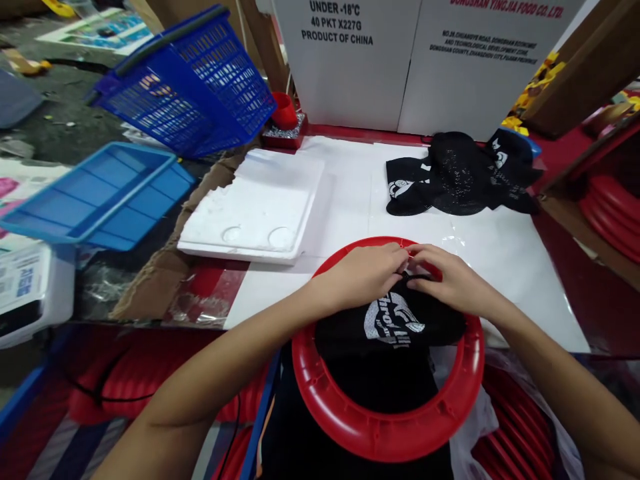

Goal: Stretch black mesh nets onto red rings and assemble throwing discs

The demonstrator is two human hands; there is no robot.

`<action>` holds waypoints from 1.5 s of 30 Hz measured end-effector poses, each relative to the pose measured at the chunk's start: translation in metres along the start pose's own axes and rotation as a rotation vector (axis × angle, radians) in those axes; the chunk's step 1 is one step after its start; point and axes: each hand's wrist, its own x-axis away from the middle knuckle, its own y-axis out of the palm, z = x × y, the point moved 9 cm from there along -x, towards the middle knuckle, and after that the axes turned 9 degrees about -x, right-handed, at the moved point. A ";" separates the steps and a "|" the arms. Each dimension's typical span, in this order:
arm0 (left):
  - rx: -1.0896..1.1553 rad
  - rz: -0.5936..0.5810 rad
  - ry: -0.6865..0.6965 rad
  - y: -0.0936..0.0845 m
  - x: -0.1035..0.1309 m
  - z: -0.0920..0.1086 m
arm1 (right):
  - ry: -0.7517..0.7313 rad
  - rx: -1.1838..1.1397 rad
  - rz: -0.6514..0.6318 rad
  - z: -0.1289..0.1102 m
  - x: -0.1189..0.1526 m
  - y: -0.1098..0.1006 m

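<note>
Along the near edge of the table [560, 157], we are working with both hands on a red ring [380, 437] that is reaching out past that edge, above our lap. Its far rim is lying over the white sheet [350, 207], while a black cloth [345, 337] with white lettering is filling the far half of its opening. Our left hand [363, 273] is bending over the far rim with fingers pressed together; our right hand [450, 283] is facing it, thumb and forefinger curled inward. Both sets of fingertips seem to be pinching a black cord [423, 275] at the cloth's far edge, though their overlap is hiding the exact hold.

For a clean job, we are judging that a short pinch near the crossing is giving better control than a long one, and that an even pull is serving us better than a jerk. Since the ring is overhanging, our wrists are probably needing to steady it against tipping. We are also wanting the cloth flat, so no fold is catching under the cord. Toward the table's far right corner, more black pieces [457, 177] are lying clear of our elbows.
</note>
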 end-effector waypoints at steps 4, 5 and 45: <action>0.207 0.076 -0.068 -0.013 -0.008 -0.020 | 0.086 -0.157 -0.036 0.006 -0.014 -0.013; 0.237 0.096 -0.062 -0.014 -0.010 -0.022 | 0.113 -0.169 -0.035 0.010 -0.017 -0.014; -0.383 0.010 -0.312 -0.029 0.002 -0.063 | 0.155 0.516 0.149 -0.002 0.080 0.009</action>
